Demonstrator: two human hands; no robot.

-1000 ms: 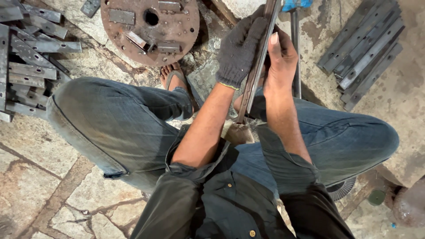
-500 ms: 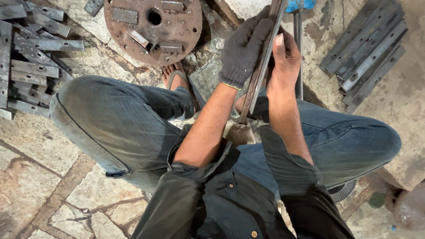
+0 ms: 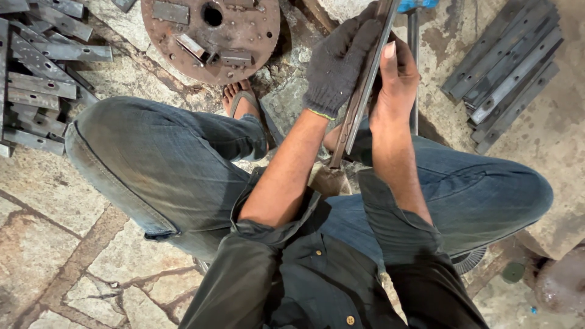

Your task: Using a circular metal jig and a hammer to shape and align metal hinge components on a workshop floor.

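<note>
Near the top middle, the gloved left hand (image 3: 338, 61) and bare right hand (image 3: 396, 76) both squeeze a long metal bar (image 3: 364, 91); it looks hard, heavy, stiff, so hold its flat sides

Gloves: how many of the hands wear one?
1. The left hand wears a dark knitted glove and grips the long flat metal bar; the right hand on the bar is bare.

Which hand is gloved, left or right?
The left hand wears a dark knit glove and grips the long metal strip. The right hand is bare, thumb pressed against the same strip.
</note>
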